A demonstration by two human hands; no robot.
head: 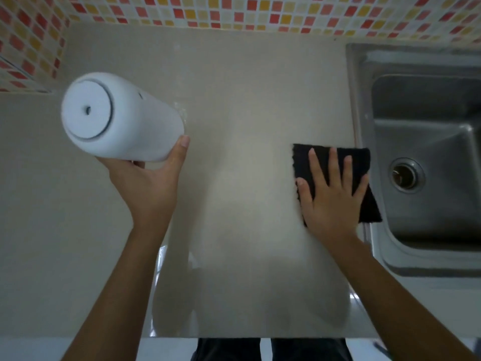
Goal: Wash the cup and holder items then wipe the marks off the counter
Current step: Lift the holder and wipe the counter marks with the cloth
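**White holder aloft, black cloth flat on the surface**

The white cylindrical plastic holder is held tilted above the beige glossy surface, its round base with a small hole facing the camera. The black rectangular cloth lies flat near the surface's right edge.

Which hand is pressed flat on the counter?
The right hand, spread flat on the black cloth beside the sink. The left hand is raised, gripping the white cup.
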